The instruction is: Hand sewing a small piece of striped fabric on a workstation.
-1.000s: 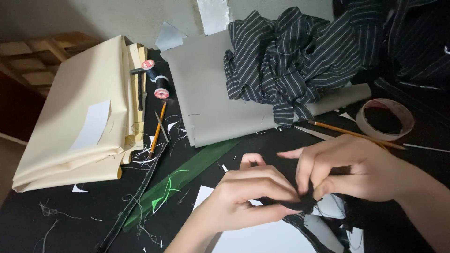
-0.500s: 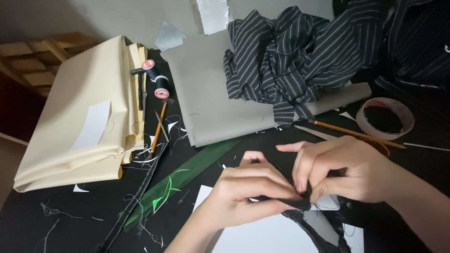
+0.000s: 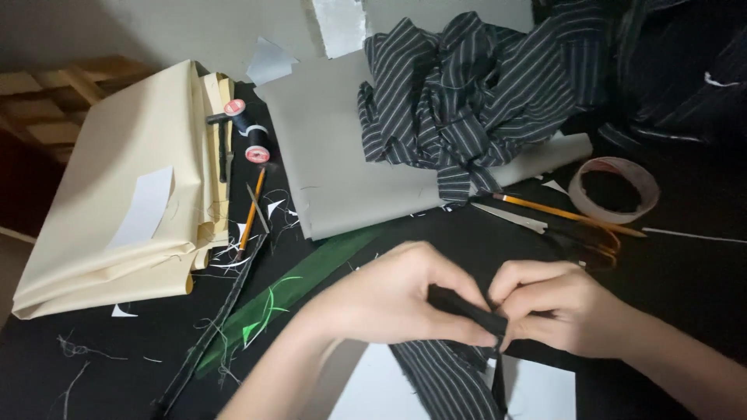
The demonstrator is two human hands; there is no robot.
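I see no box, tray or bin on the dark table (image 3: pixel 685 264); the nearest thing to a holder is a tape roll (image 3: pixel 613 189) at the right, its ring showing only dark table inside.

My left hand (image 3: pixel 389 299) and right hand (image 3: pixel 556 307) are drawn together low in the view. Both are pinched shut on a folded edge of black pinstriped fabric strip (image 3: pixel 467 311), thumbs and fingertips pressing the fold from either side. The strip trails down from the fold over a white paper sheet (image 3: pixel 537 393) towards the lower edge of the view.

Just beyond my right hand lie orange-handled scissors (image 3: pixel 580 233) and a yellow pencil (image 3: pixel 560 210). A heap of pinstriped cloth (image 3: pixel 475 93) rests on a grey fabric sheet (image 3: pixel 334 155) further back. On the left, folded cream fabric (image 3: pixel 132 187) reaches close to the table's left edge, with two thread spools (image 3: pixel 249 136) and a second pencil (image 3: pixel 250 211) beside it. A green strip (image 3: pixel 288 292) runs diagonally, just left of my left wrist. Thread scraps litter the lower left.
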